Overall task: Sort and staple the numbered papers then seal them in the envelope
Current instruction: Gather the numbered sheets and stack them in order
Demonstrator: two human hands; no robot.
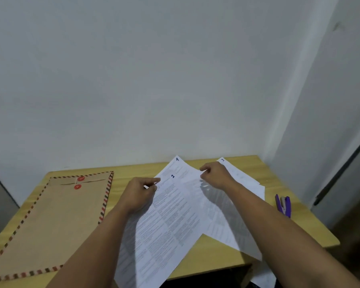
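Sorting step: left hand [140,192] pinches sheet 1 [166,217], right hand [215,175] pinches sheet 4 [180,166] at frame centre; next, stack sheets in order.

The wooden table [216,252] carried papers [175,215] under my grip, envelope [50,221] leftward, stapler [284,205] rightward.

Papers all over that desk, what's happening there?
A person is sorting numbered sheets on a wooden desk. The left hand pinches the top corner of the sheet marked 1, while the right hand grips the sheet beneath it, near sheet 4 and sheet 3. The brown envelope lies flat to the left and the purple stapler sits untouched to the right.
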